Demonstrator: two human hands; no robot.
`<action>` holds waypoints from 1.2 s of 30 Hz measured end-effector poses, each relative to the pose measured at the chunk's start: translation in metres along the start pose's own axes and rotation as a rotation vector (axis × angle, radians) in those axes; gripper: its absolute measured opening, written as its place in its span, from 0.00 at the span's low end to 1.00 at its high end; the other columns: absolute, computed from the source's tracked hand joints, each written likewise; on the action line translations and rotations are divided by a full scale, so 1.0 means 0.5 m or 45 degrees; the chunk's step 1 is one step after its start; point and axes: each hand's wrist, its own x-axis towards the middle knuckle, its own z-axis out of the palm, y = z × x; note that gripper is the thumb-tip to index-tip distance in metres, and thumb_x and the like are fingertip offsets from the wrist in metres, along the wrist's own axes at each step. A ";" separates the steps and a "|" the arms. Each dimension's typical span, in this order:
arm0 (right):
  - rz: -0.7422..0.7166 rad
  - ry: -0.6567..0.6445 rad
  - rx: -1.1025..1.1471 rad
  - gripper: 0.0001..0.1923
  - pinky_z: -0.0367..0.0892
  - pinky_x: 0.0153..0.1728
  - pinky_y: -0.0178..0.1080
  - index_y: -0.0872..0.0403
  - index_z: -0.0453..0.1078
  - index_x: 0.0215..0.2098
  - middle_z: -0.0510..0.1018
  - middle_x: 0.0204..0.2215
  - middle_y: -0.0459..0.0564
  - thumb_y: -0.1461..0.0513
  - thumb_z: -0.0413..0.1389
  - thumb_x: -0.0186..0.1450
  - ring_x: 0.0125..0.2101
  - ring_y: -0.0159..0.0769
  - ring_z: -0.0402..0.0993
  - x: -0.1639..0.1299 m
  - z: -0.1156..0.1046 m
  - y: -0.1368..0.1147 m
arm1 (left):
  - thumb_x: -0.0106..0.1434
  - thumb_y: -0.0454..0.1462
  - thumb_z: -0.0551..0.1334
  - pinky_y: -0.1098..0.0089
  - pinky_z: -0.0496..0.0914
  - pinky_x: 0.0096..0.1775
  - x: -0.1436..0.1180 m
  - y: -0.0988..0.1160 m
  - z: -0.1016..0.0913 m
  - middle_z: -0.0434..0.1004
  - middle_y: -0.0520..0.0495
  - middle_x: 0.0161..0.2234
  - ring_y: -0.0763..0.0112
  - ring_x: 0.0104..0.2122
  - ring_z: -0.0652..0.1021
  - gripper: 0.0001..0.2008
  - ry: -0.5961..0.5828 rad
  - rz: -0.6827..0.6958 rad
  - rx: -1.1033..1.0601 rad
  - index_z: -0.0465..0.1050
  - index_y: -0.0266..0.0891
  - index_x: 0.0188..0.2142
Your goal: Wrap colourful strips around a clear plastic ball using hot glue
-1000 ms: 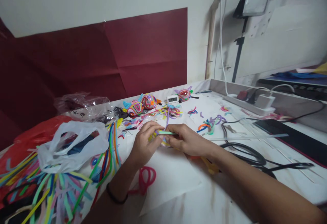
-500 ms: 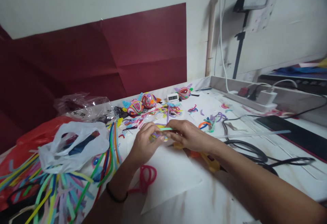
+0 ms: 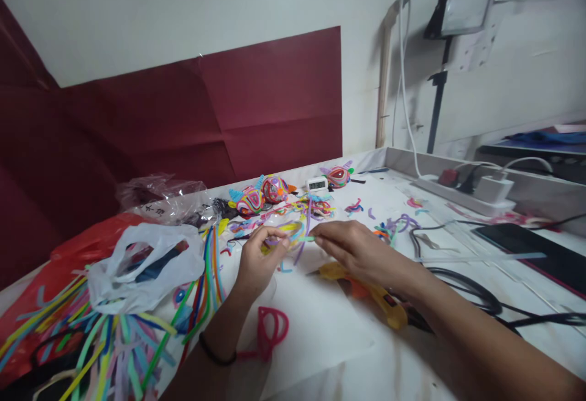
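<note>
My left hand (image 3: 260, 260) is closed in a pinch on a loose ring-like piece of yellow and purple pipe cleaners (image 3: 292, 230). From that piece a short light green pipe cleaner (image 3: 308, 239) reaches across to my right hand (image 3: 350, 245), whose thumb and fingertips pinch its end. Below my right hand lies a yellow glue gun (image 3: 382, 303), partly covered by the forearm. A bent red pipe cleaner (image 3: 273, 331) rests on white paper (image 3: 320, 321) near my left wrist. Part of the held piece is hidden behind my left fingers.
Pipe cleaners (image 3: 107, 346) spread beside a white plastic bag (image 3: 119, 291) and a red bag (image 3: 91, 236) at left. Colourful round ornaments (image 3: 274, 188) and a small digital clock (image 3: 317, 184) stand at the back. A power strip (image 3: 467, 195), black cable (image 3: 462, 285) and phone-like black slab (image 3: 531, 254) occupy the right.
My right hand has drawn right, away from my left, opening a gap with the green pipe cleaner across it. The view has tilted up and shifted left, and more of the glue gun shows.
</note>
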 end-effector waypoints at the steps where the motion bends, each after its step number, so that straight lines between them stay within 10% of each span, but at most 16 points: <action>1: -0.002 -0.086 -0.025 0.10 0.56 0.30 0.35 0.53 0.69 0.35 0.74 0.27 0.47 0.63 0.46 0.69 0.26 0.32 0.66 -0.002 0.002 -0.005 | 0.53 0.36 0.67 0.70 0.64 0.40 0.001 -0.001 0.000 0.76 0.48 0.32 0.64 0.36 0.73 0.04 0.006 -0.011 -0.019 0.77 0.41 0.30; 8: -0.129 -0.461 -0.222 0.10 0.57 0.32 0.35 0.55 0.70 0.32 0.78 0.28 0.51 0.71 0.49 0.64 0.29 0.34 0.70 -0.007 0.035 -0.037 | 0.53 0.37 0.66 0.72 0.64 0.34 0.006 -0.016 0.000 0.73 0.51 0.28 0.69 0.30 0.71 0.04 0.086 -0.104 -0.162 0.75 0.39 0.26; 17: -0.318 -0.468 -0.151 0.10 0.60 0.36 0.36 0.54 0.73 0.30 0.79 0.30 0.50 0.72 0.53 0.59 0.33 0.37 0.73 -0.002 0.061 -0.024 | 0.52 0.37 0.65 0.73 0.65 0.34 0.008 -0.026 0.006 0.72 0.52 0.26 0.70 0.30 0.71 0.04 0.128 -0.146 -0.221 0.73 0.39 0.25; 23: 0.193 -0.110 -0.480 0.11 0.59 0.32 0.37 0.54 0.73 0.35 0.79 0.34 0.54 0.67 0.48 0.67 0.32 0.39 0.74 -0.034 -0.032 -0.022 | 0.49 0.37 0.66 0.73 0.63 0.33 0.013 -0.037 0.008 0.71 0.52 0.25 0.70 0.29 0.70 0.05 0.164 -0.180 -0.244 0.73 0.39 0.23; 30: 0.678 -0.446 -0.755 0.11 0.54 0.28 0.39 0.55 0.72 0.35 0.80 0.36 0.59 0.58 0.51 0.68 0.33 0.47 0.77 -0.126 -0.013 -0.010 | 0.50 0.38 0.66 0.72 0.64 0.35 0.013 -0.049 0.015 0.72 0.52 0.26 0.70 0.31 0.71 0.05 0.172 -0.160 -0.203 0.73 0.39 0.24; 36: 0.856 -0.414 -0.685 0.14 0.51 0.26 0.39 0.56 0.71 0.37 0.81 0.33 0.60 0.54 0.52 0.66 0.31 0.48 0.78 -0.138 0.009 -0.011 | 0.50 0.38 0.65 0.72 0.64 0.35 0.008 -0.037 0.020 0.73 0.52 0.26 0.69 0.31 0.71 0.05 0.165 -0.173 -0.185 0.72 0.39 0.24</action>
